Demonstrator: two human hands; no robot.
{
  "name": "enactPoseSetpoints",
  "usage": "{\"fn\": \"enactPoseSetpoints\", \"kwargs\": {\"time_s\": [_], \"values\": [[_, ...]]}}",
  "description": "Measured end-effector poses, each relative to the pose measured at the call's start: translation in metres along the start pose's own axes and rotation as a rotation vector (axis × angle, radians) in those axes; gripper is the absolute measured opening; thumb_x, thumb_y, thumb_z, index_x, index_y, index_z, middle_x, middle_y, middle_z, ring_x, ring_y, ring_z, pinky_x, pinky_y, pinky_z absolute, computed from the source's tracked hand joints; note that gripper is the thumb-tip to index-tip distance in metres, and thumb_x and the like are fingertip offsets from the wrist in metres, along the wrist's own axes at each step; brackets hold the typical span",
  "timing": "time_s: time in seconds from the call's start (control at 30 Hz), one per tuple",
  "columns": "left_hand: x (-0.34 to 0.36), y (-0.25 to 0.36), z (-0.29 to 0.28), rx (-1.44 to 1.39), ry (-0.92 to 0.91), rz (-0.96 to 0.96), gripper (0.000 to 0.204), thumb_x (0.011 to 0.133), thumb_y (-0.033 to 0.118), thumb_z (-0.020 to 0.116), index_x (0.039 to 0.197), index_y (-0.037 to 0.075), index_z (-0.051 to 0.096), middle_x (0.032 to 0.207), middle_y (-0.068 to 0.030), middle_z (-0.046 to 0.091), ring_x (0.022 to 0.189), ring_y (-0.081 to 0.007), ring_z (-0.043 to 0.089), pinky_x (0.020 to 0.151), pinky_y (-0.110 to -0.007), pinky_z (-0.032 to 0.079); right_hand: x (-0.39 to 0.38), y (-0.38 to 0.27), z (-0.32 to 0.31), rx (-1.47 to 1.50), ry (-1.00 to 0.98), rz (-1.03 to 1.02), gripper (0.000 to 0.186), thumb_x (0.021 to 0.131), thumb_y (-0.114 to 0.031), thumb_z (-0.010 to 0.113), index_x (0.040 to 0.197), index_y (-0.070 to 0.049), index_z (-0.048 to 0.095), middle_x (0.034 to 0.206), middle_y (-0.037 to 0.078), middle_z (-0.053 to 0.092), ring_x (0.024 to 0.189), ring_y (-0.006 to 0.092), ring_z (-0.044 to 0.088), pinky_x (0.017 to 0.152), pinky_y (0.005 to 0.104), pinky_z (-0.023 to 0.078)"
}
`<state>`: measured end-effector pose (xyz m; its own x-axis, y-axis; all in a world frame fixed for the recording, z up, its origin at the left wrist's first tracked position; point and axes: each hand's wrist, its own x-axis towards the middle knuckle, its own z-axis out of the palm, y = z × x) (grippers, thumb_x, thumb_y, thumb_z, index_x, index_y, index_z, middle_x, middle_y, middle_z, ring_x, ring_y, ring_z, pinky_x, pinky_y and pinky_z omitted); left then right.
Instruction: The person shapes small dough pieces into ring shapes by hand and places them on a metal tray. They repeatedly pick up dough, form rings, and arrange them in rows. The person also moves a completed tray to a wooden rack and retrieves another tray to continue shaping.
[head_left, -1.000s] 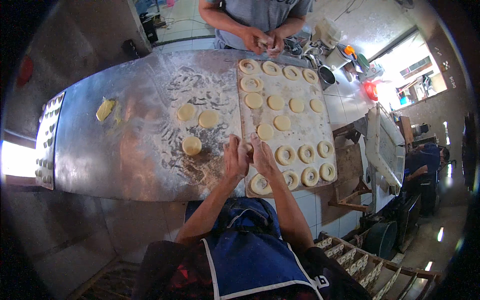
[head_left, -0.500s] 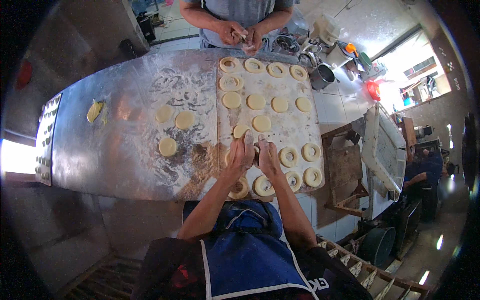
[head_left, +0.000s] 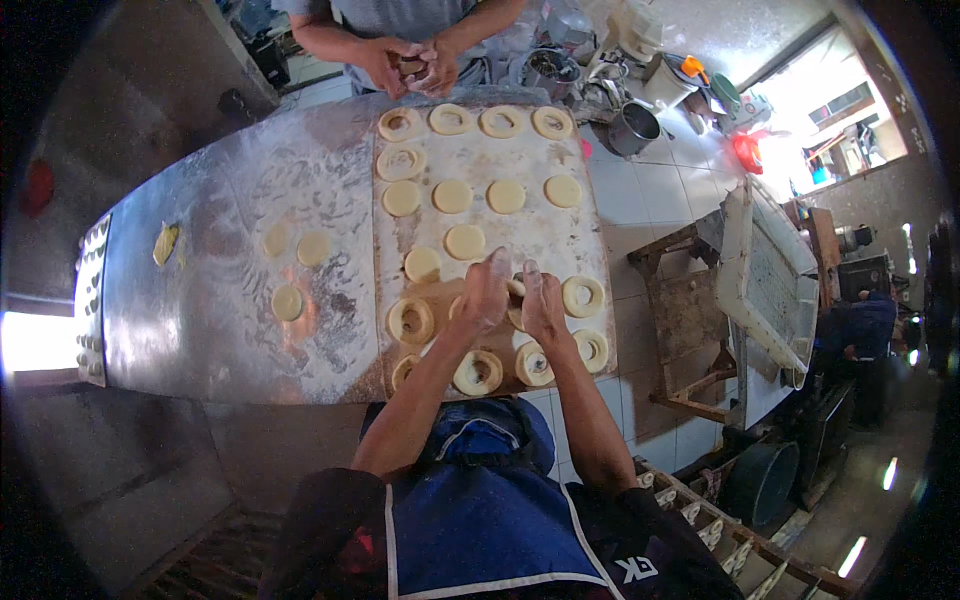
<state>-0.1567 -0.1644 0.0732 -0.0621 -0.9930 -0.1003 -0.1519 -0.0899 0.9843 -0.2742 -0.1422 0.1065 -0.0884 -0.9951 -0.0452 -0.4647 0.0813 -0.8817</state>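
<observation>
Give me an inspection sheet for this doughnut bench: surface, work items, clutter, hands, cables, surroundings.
Surface: long floured metal table, with a floured wooden board on its right part.
Job's things: ring-shaped dough pieces along the near and far board edges; flat round dough discs in the middle; three loose discs on the bare metal.
Clutter: small yellow dough scrap at the table's left; metal pots beyond the far right corner.
Hands: left hand and right hand close together over the board, a dough piece between them; grip unclear. Another person's hands at the far edge.
Cables: nothing seen.
Surroundings: tiled floor, white tray on a wooden stand at right.
</observation>
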Motion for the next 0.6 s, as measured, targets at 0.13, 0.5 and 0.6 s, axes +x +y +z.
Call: {"fn": "enactPoseSetpoints", "kwargs": {"time_s": [0.13, 0.5, 0.6], "values": [[0.006, -0.01, 0.025, -0.212, 0.048, 0.268, 0.044, 0.097, 0.038, 0.038, 0.077, 0.0, 0.05, 0.062, -0.0084, 0.041, 0.061, -0.0162, 0.042, 0.059, -0.036, 0.04, 0.005, 0.01, -0.02, 0.209, 0.011, 0.048, 0.063, 0.096, -0.048, 0.041, 0.062, 0.004, 0.049, 0.049, 0.019, 0.042, 0.045, 0.0294, 0.045, 0.049, 0.043, 0.036], [0.041, -0.005, 0.092, -0.166, 0.037, 0.052, 0.042, 0.098, 0.035, 0.041, 0.09, 0.0, 0.061, 0.076, -0.0071, 0.059, 0.072, -0.0187, 0.053, 0.07, -0.034, 0.045, 0.018, 0.029, -0.072, 0.105, 0.173, -0.148, 0.045, 0.096, -0.038, 0.046, 0.079, 0.001, 0.061, 0.061, 0.011, 0.056, 0.054, 0.0211, 0.05, 0.056, 0.0386, 0.044], [0.061, 0.004, 0.089, -0.42, -0.058, 0.024, 0.043, 0.098, 0.038, 0.045, 0.084, 0.0, 0.058, 0.075, -0.0077, 0.056, 0.071, -0.0175, 0.052, 0.066, -0.034, 0.045, 0.026, 0.038, -0.092, 0.309, 0.1, -0.061, 0.031, 0.088, -0.027, 0.062, 0.084, 0.004, 0.063, 0.071, 0.01, 0.06, 0.067, 0.0133, 0.057, 0.062, 0.0319, 0.049]]}}
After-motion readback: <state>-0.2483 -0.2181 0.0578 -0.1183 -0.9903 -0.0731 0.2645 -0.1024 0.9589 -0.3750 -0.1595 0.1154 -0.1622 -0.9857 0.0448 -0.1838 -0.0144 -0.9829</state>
